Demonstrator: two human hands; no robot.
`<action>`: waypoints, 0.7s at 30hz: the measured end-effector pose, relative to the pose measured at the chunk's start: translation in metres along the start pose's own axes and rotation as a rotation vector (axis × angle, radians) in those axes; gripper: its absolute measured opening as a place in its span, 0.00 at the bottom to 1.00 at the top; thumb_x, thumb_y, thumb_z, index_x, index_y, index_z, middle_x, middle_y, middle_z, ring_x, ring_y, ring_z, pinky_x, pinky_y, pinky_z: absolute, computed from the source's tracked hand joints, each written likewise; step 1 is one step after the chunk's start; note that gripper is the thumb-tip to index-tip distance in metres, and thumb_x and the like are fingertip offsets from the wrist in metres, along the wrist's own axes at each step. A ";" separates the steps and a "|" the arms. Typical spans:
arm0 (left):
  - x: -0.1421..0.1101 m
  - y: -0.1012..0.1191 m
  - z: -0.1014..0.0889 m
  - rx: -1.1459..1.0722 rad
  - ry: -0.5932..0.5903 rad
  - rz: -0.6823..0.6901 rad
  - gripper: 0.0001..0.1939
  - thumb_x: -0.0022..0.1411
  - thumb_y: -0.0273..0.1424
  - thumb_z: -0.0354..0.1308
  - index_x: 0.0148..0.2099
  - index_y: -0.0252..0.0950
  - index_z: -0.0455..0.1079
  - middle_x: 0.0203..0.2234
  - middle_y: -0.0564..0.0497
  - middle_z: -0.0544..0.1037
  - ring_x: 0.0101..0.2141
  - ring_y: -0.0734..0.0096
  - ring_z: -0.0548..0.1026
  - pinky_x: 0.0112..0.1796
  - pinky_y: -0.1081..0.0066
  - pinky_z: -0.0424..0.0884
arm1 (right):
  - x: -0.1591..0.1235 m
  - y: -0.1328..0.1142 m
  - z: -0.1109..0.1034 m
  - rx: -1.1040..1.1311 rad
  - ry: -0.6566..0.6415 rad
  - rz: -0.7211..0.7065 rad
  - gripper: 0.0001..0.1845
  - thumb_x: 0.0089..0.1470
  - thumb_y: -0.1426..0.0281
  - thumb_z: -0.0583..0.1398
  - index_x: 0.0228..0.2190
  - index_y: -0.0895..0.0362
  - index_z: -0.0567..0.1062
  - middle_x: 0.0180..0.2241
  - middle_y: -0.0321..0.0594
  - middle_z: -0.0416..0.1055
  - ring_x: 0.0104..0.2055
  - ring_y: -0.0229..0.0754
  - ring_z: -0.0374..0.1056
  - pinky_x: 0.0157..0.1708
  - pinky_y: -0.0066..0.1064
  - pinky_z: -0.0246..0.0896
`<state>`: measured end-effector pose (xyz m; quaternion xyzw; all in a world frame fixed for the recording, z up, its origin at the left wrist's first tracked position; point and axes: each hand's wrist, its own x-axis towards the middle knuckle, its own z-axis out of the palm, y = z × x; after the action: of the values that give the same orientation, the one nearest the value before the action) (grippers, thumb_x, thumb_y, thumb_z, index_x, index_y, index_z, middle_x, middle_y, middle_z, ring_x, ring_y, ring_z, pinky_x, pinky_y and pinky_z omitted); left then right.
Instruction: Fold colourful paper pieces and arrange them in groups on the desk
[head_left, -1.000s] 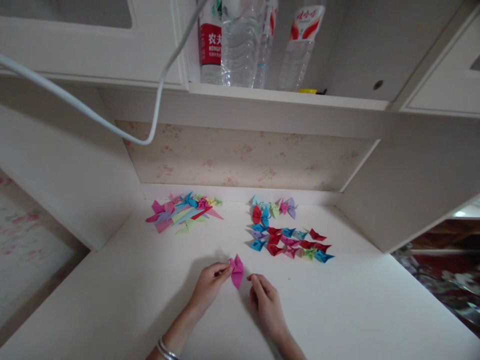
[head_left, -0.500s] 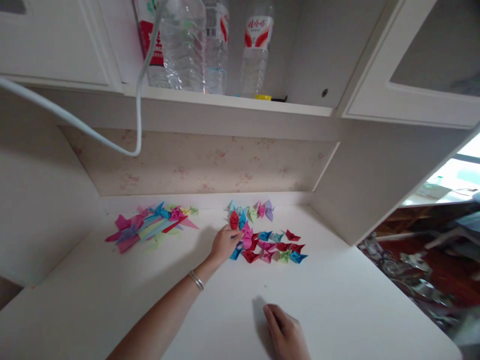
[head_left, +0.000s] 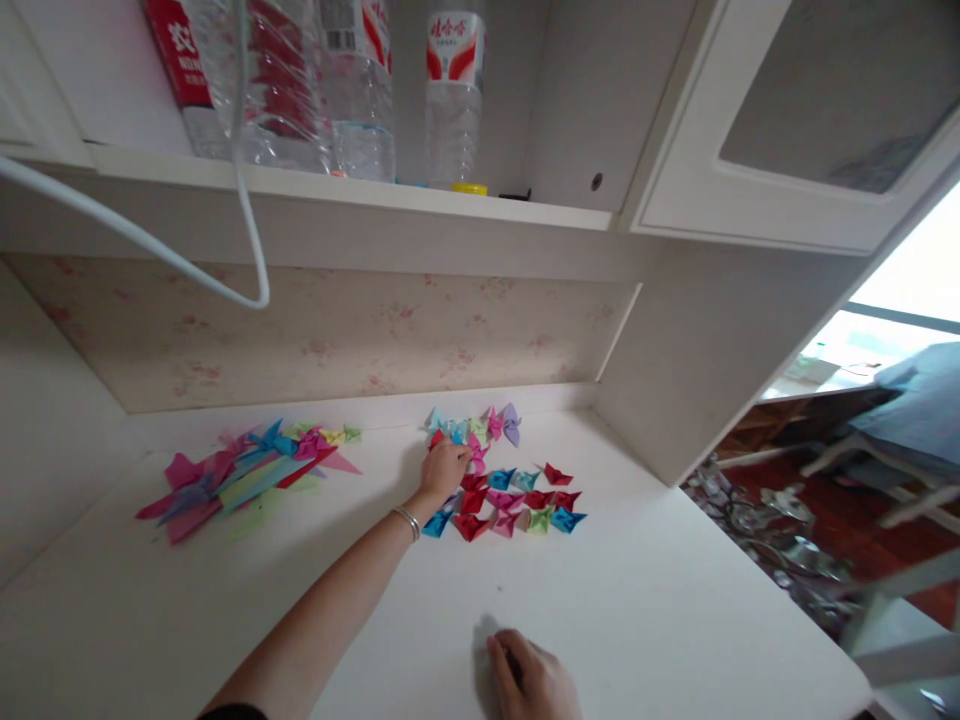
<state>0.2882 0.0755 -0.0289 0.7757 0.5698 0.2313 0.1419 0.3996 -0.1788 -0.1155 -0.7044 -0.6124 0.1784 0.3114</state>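
My left hand [head_left: 444, 470] reaches to the back of the white desk, its fingers closed on a pink origami crane [head_left: 478, 455]. Right by that hand, a red paper crane [head_left: 436, 438] is partly covered by the fingers. Behind them stand several cranes, among them a purple one [head_left: 511, 425]. In front and to the right, more folded cranes lie in rows, such as a red one [head_left: 471, 527] and a green one [head_left: 540, 520]. My right hand [head_left: 534, 680] rests on the desk near the front, curled in a loose fist with nothing visible in it.
A heap of colourful folded paper [head_left: 247, 480] lies at the back left. Overhead, a shelf [head_left: 360, 190] holds plastic bottles [head_left: 454, 100]. A white cable [head_left: 251, 230] hangs in front of it. The desk's right edge drops toward a cluttered floor.
My view has turned to the right, so everything appears further left. My left hand has moved slightly back with the pink crane, now beside the rear cranes. My right hand stays curled.
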 end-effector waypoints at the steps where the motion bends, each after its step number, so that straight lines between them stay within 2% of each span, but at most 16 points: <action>1: 0.001 0.000 0.001 0.002 -0.006 0.011 0.16 0.66 0.38 0.49 0.38 0.42 0.79 0.36 0.47 0.75 0.38 0.67 0.73 0.37 0.72 0.65 | 0.000 0.000 0.001 -0.002 0.004 -0.001 0.32 0.60 0.47 0.42 0.28 0.51 0.77 0.24 0.40 0.76 0.25 0.41 0.72 0.25 0.26 0.57; 9: 0.009 0.002 0.006 0.041 -0.032 0.030 0.17 0.66 0.36 0.48 0.38 0.39 0.79 0.36 0.45 0.77 0.40 0.65 0.74 0.41 0.70 0.66 | 0.000 0.004 0.005 -0.047 0.018 -0.014 0.32 0.60 0.47 0.42 0.27 0.50 0.77 0.23 0.40 0.76 0.25 0.42 0.73 0.25 0.26 0.57; 17: 0.008 0.006 0.011 0.091 -0.051 -0.001 0.19 0.66 0.32 0.46 0.35 0.37 0.79 0.38 0.42 0.76 0.40 0.62 0.75 0.41 0.68 0.67 | 0.000 0.008 0.008 -0.077 0.016 -0.014 0.32 0.60 0.47 0.42 0.27 0.50 0.77 0.24 0.39 0.76 0.25 0.42 0.73 0.24 0.26 0.57; 21: 0.008 0.008 0.009 0.109 -0.070 0.003 0.18 0.66 0.30 0.45 0.37 0.35 0.78 0.40 0.40 0.76 0.40 0.60 0.75 0.41 0.67 0.68 | 0.000 0.005 0.007 -0.066 0.049 -0.012 0.32 0.59 0.46 0.43 0.26 0.50 0.77 0.23 0.40 0.76 0.24 0.41 0.72 0.23 0.26 0.56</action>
<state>0.3017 0.0808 -0.0315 0.7907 0.5750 0.1732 0.1190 0.3993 -0.1771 -0.1242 -0.7148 -0.6143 0.1389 0.3039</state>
